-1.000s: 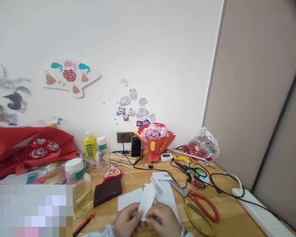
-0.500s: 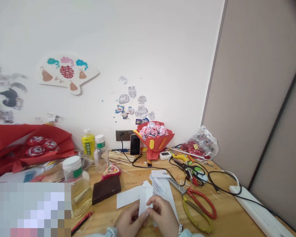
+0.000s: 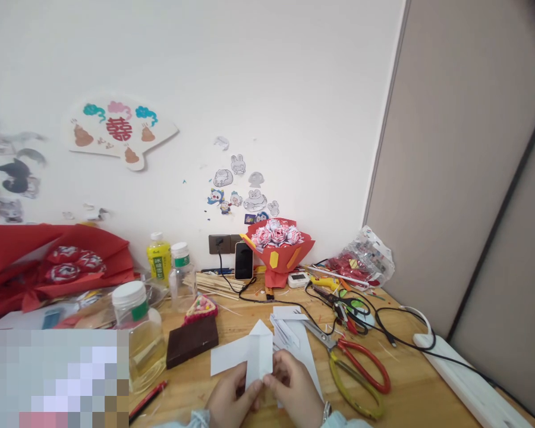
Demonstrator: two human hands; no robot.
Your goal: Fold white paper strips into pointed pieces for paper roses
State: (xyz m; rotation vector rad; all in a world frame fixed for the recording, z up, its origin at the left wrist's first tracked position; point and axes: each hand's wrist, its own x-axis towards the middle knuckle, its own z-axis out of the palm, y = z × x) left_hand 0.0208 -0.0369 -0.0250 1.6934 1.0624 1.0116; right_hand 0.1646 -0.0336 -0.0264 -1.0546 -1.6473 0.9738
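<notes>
Between my hands is a piece of white paper [image 3: 260, 356], creased lengthwise and pointed at its top. My left hand [image 3: 232, 395] pinches its lower left edge, thumb in front. On the other side, my right hand [image 3: 294, 389] grips the lower right edge between thumb and fingers. Behind it to the left lies a flat white sheet [image 3: 227, 358]. A stack of white paper strips [image 3: 288, 333] rests on more paper just beyond my right hand. Large scissors [image 3: 361, 374] with one red and one yellow handle lie to the right, blades toward the strips.
A dark brown box [image 3: 192, 343] and a jar of yellowish liquid [image 3: 146, 356] stand left, near a red pen [image 3: 148, 401]. Farther back are a red paper bouquet [image 3: 279, 249], a phone [image 3: 244, 260] and wooden sticks [image 3: 216, 285]. Black cable [image 3: 383, 330] loops toward a white power strip [image 3: 468, 380].
The paper in my hands has opened wider along its crease, showing a broader face and pointed top. My right hand's fingers moved up its edge, then down and outward. The view shifted slightly.
</notes>
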